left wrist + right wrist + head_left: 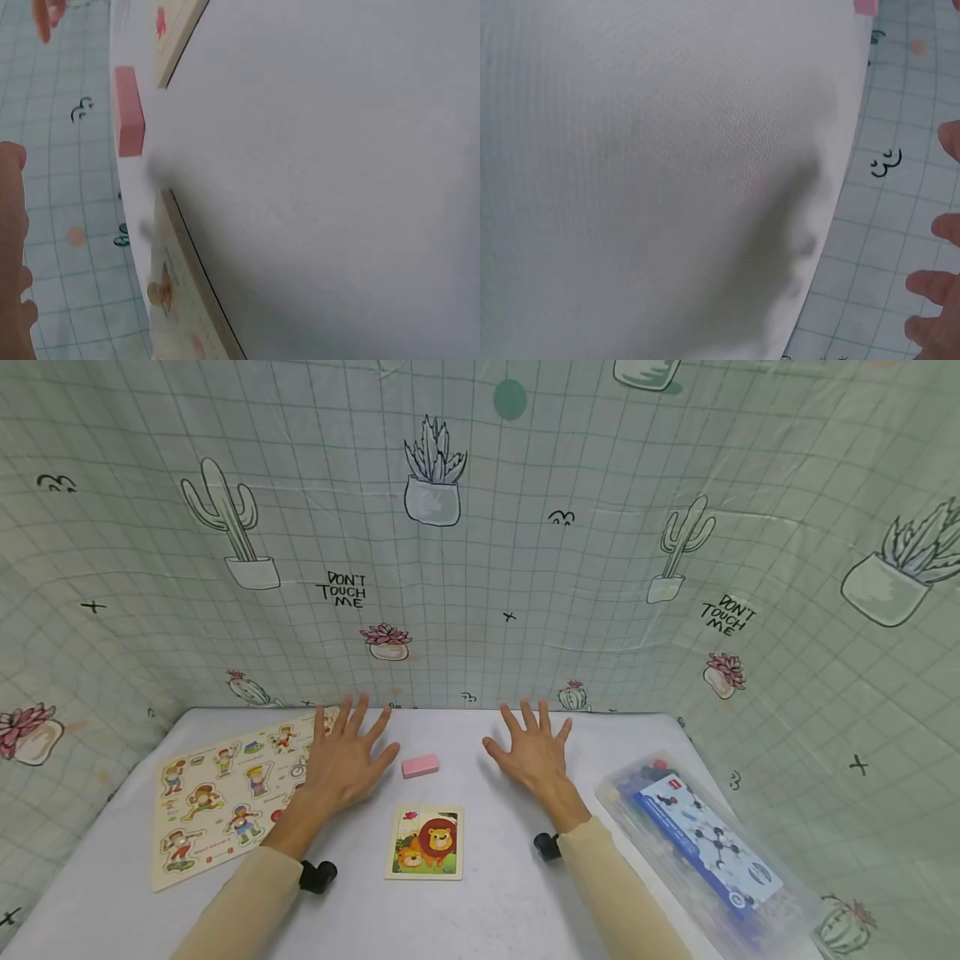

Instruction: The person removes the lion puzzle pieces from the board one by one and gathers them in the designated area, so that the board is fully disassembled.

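Note:
My left hand (343, 766), fingers spread, is held over the right side of a wooden knob puzzle board (225, 785) with pictures of children at sports. Nothing is in it. To the right of its thumb lies a pink block (420, 766), possibly an eraser. My right hand (534, 756) also has its fingers spread and holds nothing; its shadow falls on the white table (667, 150) in the right wrist view. Between the forearms, nearer to me, lies a small square lion picture puzzle (425, 843).
At the right edge of the table lies a clear plastic case (705, 852) with a blue molecule-model label and coloured pieces inside. A grid-patterned cloth (480, 568) with printed cacti rises behind the table and at both sides.

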{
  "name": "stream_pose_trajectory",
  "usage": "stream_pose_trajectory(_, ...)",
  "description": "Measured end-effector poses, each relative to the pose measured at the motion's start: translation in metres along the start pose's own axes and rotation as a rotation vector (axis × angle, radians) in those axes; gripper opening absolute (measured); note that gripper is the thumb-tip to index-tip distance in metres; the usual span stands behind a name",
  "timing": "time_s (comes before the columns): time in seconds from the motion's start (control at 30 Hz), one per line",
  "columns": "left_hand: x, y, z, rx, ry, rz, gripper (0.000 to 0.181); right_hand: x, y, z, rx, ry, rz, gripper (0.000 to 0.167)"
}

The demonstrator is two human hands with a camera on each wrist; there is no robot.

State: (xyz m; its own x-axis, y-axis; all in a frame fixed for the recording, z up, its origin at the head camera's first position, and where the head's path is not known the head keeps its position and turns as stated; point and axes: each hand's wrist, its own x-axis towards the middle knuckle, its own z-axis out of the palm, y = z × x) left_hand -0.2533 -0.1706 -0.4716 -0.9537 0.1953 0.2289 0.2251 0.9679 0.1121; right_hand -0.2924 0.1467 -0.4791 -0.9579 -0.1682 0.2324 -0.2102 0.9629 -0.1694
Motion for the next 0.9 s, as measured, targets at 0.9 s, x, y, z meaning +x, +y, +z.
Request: stream_pose_trajectory(0.9, -0.091, 0.032, -0.004, -0.223, -0.31, 0.37, 0.059, -0.04, -0.049, -0.003, 0.549, -0.285, -0.281, 0.024)
